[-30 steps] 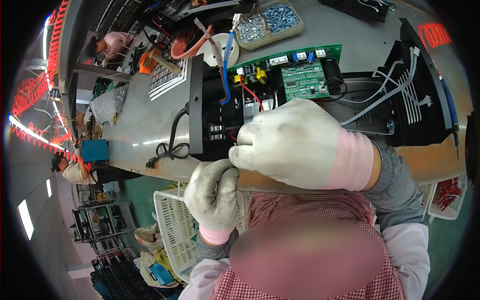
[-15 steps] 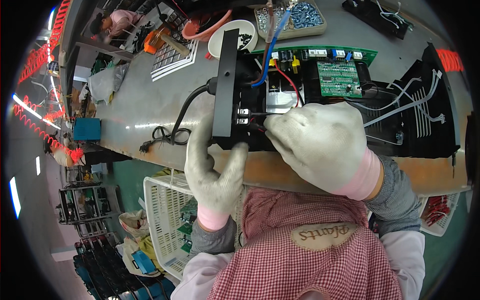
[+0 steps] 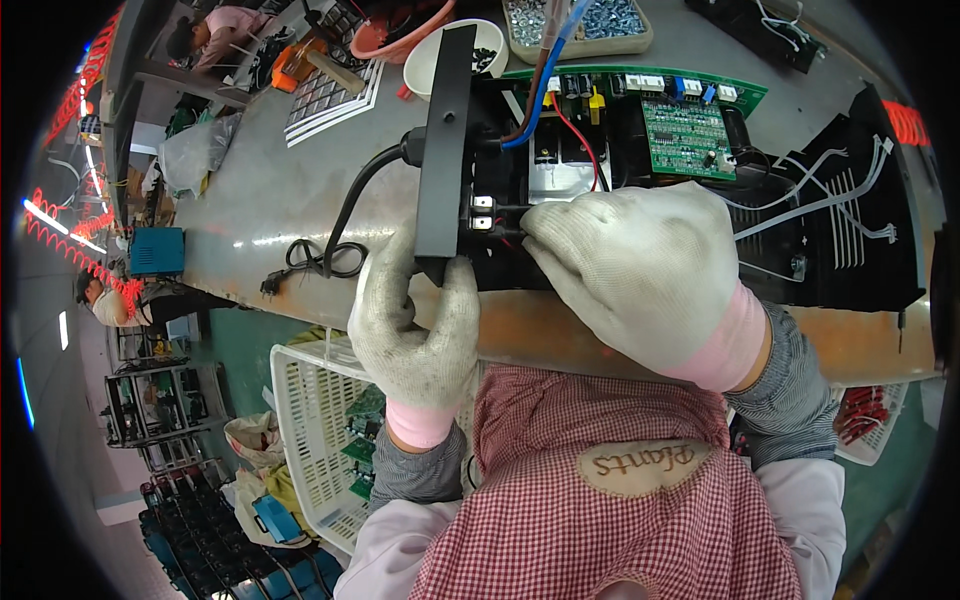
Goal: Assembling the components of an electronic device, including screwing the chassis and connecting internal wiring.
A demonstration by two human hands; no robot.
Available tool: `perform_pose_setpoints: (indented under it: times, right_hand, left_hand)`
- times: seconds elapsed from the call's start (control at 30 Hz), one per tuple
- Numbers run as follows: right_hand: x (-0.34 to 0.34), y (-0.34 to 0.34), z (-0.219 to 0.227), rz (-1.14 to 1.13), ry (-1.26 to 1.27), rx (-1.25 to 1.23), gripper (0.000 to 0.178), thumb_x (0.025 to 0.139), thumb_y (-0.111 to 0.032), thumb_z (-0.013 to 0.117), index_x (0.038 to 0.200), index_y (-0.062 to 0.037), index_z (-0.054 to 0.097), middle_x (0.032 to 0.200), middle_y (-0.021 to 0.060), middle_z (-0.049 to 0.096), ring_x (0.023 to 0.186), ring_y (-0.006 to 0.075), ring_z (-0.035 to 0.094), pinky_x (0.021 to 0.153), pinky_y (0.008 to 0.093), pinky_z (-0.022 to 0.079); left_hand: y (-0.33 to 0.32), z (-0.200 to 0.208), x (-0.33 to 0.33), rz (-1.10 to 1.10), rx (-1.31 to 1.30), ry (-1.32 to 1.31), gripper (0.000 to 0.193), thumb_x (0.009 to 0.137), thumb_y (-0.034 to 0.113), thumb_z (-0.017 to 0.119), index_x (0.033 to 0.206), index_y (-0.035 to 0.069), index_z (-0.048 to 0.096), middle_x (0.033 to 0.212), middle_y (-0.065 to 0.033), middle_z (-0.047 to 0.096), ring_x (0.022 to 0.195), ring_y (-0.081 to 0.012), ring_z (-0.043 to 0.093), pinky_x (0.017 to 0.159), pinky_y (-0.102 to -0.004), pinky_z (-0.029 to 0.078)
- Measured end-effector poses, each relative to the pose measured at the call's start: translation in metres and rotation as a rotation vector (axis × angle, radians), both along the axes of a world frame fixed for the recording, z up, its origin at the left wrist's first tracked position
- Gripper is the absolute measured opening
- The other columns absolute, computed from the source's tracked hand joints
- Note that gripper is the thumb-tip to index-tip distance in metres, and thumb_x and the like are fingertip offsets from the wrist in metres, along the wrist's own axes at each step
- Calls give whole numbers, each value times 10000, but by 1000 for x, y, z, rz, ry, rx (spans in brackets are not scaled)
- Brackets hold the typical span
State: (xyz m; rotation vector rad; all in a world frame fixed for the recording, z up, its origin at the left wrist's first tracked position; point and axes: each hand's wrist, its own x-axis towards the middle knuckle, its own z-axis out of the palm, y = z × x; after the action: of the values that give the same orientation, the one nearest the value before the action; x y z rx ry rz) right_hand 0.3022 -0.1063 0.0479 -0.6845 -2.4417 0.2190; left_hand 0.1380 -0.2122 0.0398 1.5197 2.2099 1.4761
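Observation:
My left hand [image 3: 412,345], in a white glove with a pink cuff, grips the lower end of a narrow black end panel [image 3: 446,140]. Its thumb is on the inner side and its fingers are on the outer side. My gloved right hand [image 3: 640,285] is closed in a pinch beside two metal terminals [image 3: 482,213] on the panel's inner side. A dark wire [image 3: 508,214] runs from the terminals into those fingertips, which hide its end. Behind the hands lie a green circuit board [image 3: 690,138], blue and brown wires [image 3: 540,100] and the black casing [image 3: 865,210].
A black power cord [image 3: 345,205] leaves the panel and coils on the metal bench [image 3: 260,200]. At the back stand a white bowl [image 3: 425,68], a red basin [image 3: 385,40] and a tray of screws [image 3: 585,45]. Below the bench edge is a white crate [image 3: 310,440] holding circuit boards.
The panel has shifted slightly up and left in view, with my left hand on it. My right fingertips have come a little closer to the terminals and stay pinched.

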Motion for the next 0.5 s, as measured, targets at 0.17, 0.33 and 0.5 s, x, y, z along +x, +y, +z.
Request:
perform_pose_setpoints:
  times: [0.17,0.33,0.5]
  right_hand:
    - [3,-1,7,-5,-4,9,55,807,-160,699,809,-113,670,632,45,601,559,205,632,497,300,489]
    - [4,1,3,27,80,7,75,785,-134,720,840,-88,694,657,55,621,561,224,631,499,307,482]
    - [1,2,2,44,123,29,104,767,-117,738,857,-81,700,665,49,629,560,215,630,504,303,490]
  left_hand:
    - [5,3,-1,-31,31,31,380,771,-61,697,1149,-30,661,969,-101,685,865,-153,654,763,-260,511]
    - [6,-5,-3,-66,114,115,383,768,-88,683,1146,-32,660,961,-108,682,858,-159,657,765,-274,524]
    - [7,-6,-5,-78,125,100,391,770,-101,670,1154,-30,659,955,-103,673,852,-152,655,761,-268,530]
